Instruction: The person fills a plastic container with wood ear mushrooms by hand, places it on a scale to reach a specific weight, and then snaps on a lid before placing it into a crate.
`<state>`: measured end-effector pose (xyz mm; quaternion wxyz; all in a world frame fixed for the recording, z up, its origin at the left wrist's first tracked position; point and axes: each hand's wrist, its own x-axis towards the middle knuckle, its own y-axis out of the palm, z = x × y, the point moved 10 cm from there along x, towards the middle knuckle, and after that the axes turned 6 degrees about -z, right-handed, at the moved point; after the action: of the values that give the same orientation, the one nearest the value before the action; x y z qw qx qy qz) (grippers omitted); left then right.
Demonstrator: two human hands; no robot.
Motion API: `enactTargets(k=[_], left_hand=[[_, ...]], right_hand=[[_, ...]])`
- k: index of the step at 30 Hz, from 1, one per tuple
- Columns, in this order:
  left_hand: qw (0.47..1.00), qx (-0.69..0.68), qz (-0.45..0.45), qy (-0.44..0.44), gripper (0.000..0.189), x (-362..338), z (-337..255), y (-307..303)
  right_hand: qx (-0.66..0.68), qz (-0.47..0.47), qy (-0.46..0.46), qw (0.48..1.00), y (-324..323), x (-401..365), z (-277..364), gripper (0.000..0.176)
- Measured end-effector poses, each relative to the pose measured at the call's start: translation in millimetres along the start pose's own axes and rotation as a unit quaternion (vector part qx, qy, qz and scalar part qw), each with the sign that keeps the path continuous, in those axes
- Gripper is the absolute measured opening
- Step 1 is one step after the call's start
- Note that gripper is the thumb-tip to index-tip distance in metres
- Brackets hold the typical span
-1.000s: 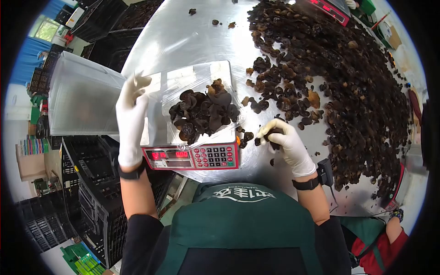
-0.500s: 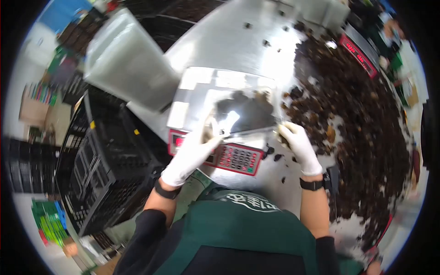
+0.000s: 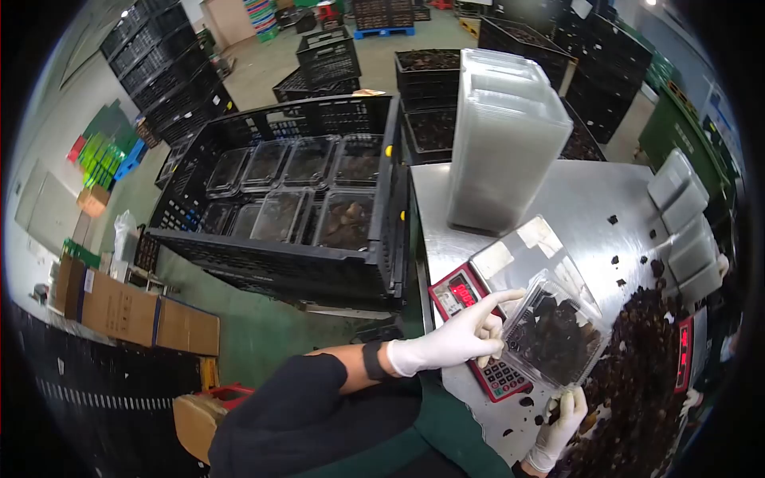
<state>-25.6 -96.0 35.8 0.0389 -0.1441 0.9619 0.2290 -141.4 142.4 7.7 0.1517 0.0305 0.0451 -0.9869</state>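
A clear plastic box of dark, mushroom-like pieces (image 3: 554, 334) is tilted above the front edge of a red scale (image 3: 498, 374). At its left side is my left hand (image 3: 458, 338), gloved in white, with thumb and index finger apart and the other fingers curled at the box's edge. My right hand (image 3: 562, 426), also in a white glove, pinches the near corner of the box. The scale's metal plate (image 3: 522, 255) shows behind the box, and its red display is lit.
A black crate (image 3: 271, 259) with filled clear boxes stands at the left. Behind the scale rises a tall stack of clear containers (image 3: 506, 151). Loose dark pieces (image 3: 629, 406) cover the table's right side, near a second scale (image 3: 684, 354) and another person's gloved hand (image 3: 692, 400).
The view has swung left, bringing the crate of filled boxes into full sight. The clear box has come off the scale's plate and is now held tilted between my hands.
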Motion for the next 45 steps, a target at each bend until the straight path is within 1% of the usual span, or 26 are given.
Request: enactTargets(k=[3, 5, 6, 9, 11, 12, 15, 17, 20, 22, 23, 24, 25, 27, 28, 29, 30, 31, 32, 33, 35, 37, 38, 40, 43, 45], left_hand=[[0.997, -0.001, -0.048, 0.054, 0.08, -37, -69, -25], [0.982, 0.003, -0.164, 0.093, 0.076, -66, -124, -70], [0.972, 0.007, -0.194, 0.135, 0.075, -82, -151, -95], [0.913, 0.038, -0.296, 0.279, 0.076, -144, -211, -181], [0.851, 0.104, -0.413, 0.306, 0.081, -191, -234, -234], [0.818, 0.132, -0.467, 0.308, 0.083, -213, -241, -264], [0.736, 0.168, -0.597, 0.272, 0.083, -275, -240, -348], [0.683, 0.323, -0.639, 0.144, 0.067, -294, -234, -366], [0.651, 0.454, -0.595, -0.124, 0.041, -296, -217, -382], [0.592, 0.545, -0.567, -0.176, 0.029, -283, -229, -378], [0.561, 0.587, -0.549, -0.199, 0.029, -273, -237, -379], [0.469, 0.684, -0.531, -0.173, 0.038, -273, -247, -413], [0.488, 0.686, -0.491, -0.223, 0.05, -268, -242, -438], [0.411, 0.742, -0.456, -0.271, 0.062, -270, -222, -495], [0.507, 0.624, -0.469, -0.364, 0.082, -272, -203, -487], [0.577, 0.572, -0.425, -0.4, 0.091, -272, -180, -506], [0.615, 0.51, -0.414, -0.436, 0.096, -276, -168, -501], [0.647, 0.446, -0.401, -0.471, 0.104, -267, -164, -447], [0.604, 0.474, -0.374, -0.521, 0.116, -278, -158, -479], [0.558, 0.538, -0.346, -0.529, 0.119, -282, -158, -513], [0.575, 0.546, -0.355, -0.496, 0.118, -276, -167, -489], [0.543, 0.577, -0.398, -0.463, 0.113, -300, -182, -532], [0.536, 0.544, -0.379, -0.522, 0.112, -300, -178, -506], [0.513, 0.489, -0.416, -0.57, 0.125, -328, -161, -517], [0.495, 0.63, -0.342, -0.491, 0.137, -304, -166, -521], [0.399, 0.654, -0.381, -0.518, 0.143, -316, -180, -520]], right_hand=[[-0.029, 0.112, -0.094, 0.989, 48, -3, 53, 0.048], [-0.05, 0.192, -0.152, 0.968, 77, -9, 74, 0.058], [-0.059, 0.18, -0.157, 0.969, 94, -13, 91, 0.064], [-0.086, 0.186, -0.095, 0.974, 101, -6, 74, 0.049], [-0.072, 0.183, -0.038, 0.98, 96, -4, 57, 0.04], [-0.066, 0.18, -0.007, 0.981, 93, -3, 49, 0.035], [-0.08, 0.16, -0.029, 0.983, 85, -1, 45, 0.025], [-0.093, 0.136, 0.004, 0.986, 76, -1, 40, 0.021], [-0.108, 0.123, -0.002, 0.986, 71, -1, 39, 0.021], [-0.118, 0.116, 0.003, 0.986, 63, 2, 34, 0.021], [-0.118, 0.116, 0.007, 0.986, 61, 1, 34, 0.019], [-0.118, 0.115, 0.012, 0.986, 58, 0, 34, 0.018], [-0.117, 0.114, 0.016, 0.986, 55, -1, 34, 0.017], [-0.114, 0.097, 0.022, 0.988, 45, -2, 27, 0.017], [-0.12, 0.085, 0.033, 0.988, 35, -2, 20, 0.017], [-0.126, 0.074, 0.044, 0.988, 25, -1, 12, 0.016], [-0.123, 0.068, 0.055, 0.989, 12, -1, 0, 0.017], [-0.111, 0.053, 0.062, 0.99, 1, -3, -9, 0.019], [-0.098, 0.04, 0.07, 0.992, -8, -6, -19, 0.021], [-0.088, 0.028, 0.077, 0.993, -18, -9, -28, 0.023], [-0.05, 0.003, 0.103, 0.993, -31, -19, -42, 0.023], [-0.014, -0.02, 0.121, 0.992, -50, -25, -64, 0.024], [-0.015, -0.026, 0.12, 0.992, -58, -27, -72, 0.024], [-0.043, -0.033, 0.094, 0.994, -70, -30, -76, 0.025], [-0.071, -0.037, 0.1, 0.992, -83, -32, -87, 0.025], [-0.07, -0.031, 0.105, 0.991, -91, -26, -102, 0.025]])
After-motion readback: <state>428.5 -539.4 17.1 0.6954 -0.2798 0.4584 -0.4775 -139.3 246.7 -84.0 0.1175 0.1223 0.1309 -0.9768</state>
